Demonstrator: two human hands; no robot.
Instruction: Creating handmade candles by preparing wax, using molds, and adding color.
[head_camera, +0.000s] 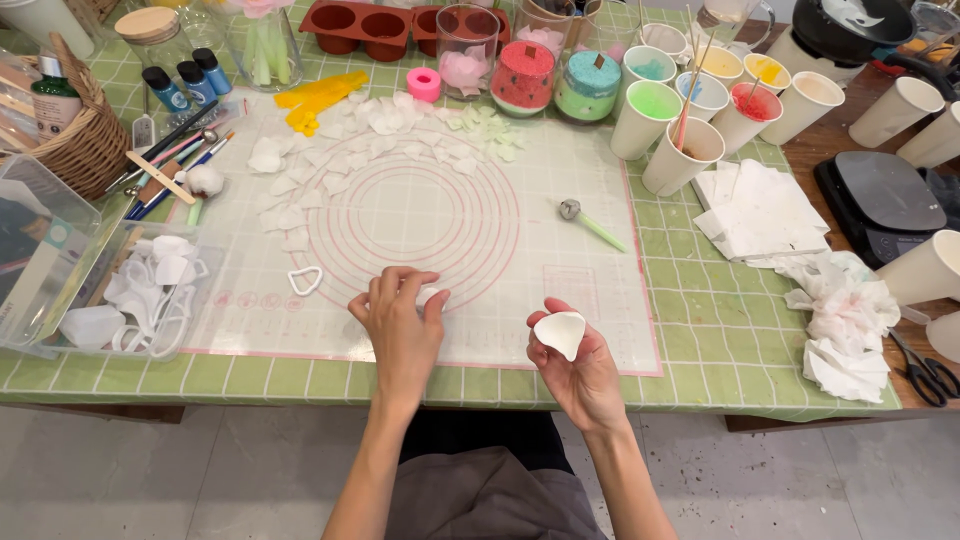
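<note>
Near the front edge of the silicone mat (520, 250), my right hand (578, 365) pinched a white petal (560, 332) between its fingers. My left hand (400, 320), just beside, curled closed fingers over a small white lump (428, 294) on the mat.

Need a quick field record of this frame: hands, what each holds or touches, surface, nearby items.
left hand: palm down on the mat, fingers over a small white piece
right hand: raised off the mat, holds a white petal-shaped piece
surface: white silicone mat with red rings, on a green checked tablecloth
near left hand: white teardrop cutter
mat top: rows of white petals
right of centre: ball-tipped tool
far edge: paper cups with coloured contents
</note>
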